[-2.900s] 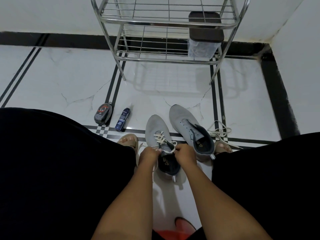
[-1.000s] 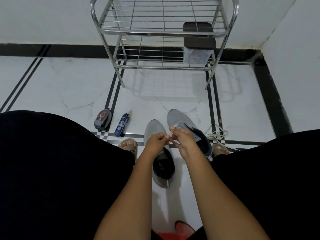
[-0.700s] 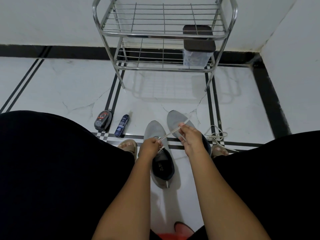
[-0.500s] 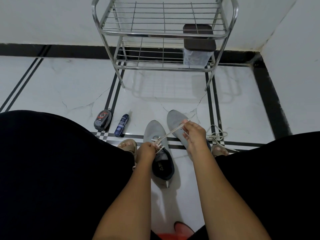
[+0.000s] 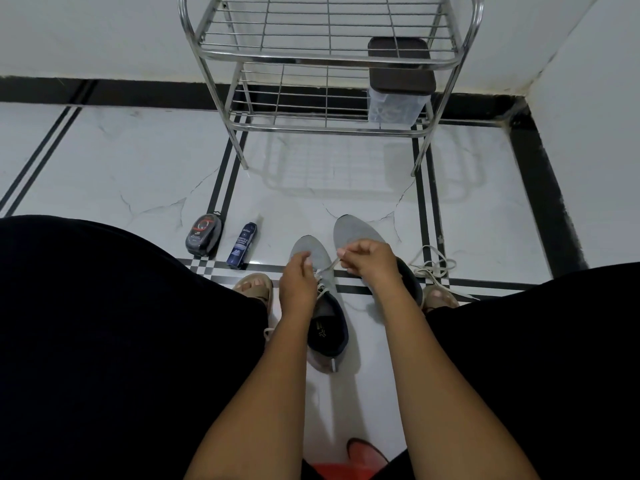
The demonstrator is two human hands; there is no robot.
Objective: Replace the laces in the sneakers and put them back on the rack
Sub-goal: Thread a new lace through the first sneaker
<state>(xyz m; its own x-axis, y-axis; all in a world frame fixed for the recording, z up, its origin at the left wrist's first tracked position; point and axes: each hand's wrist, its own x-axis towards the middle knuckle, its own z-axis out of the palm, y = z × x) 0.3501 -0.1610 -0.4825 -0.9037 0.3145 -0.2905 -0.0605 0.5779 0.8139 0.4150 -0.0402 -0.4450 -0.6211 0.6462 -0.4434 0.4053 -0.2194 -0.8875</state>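
Note:
Two grey sneakers lie on the white floor between my knees. The left sneaker [image 5: 323,327] has a cream lace [image 5: 329,266] partly threaded through its eyelets. My right hand [image 5: 369,259] pinches that lace and holds it taut above the shoe. My left hand [image 5: 298,284] rests on the sneaker's left side by the eyelets, fingers curled; whether it holds a lace end is hidden. The right sneaker [image 5: 353,228] lies behind my right hand, mostly covered. A loose cream lace [image 5: 433,266] is heaped on the floor to its right. The metal rack [image 5: 329,60] stands against the far wall.
A dark shoe-polish case [image 5: 203,235] and a blue spray bottle [image 5: 242,244] lie on the floor to the left. A clear container with a dark lid [image 5: 398,84] sits on the rack's lower shelf. My sandalled feet [image 5: 254,287] flank the shoes. A wall corner is at right.
My right hand has come back down and left toward the sneaker, shortening the taut stretch of lace. My left hand shifted forward over the eyelets.

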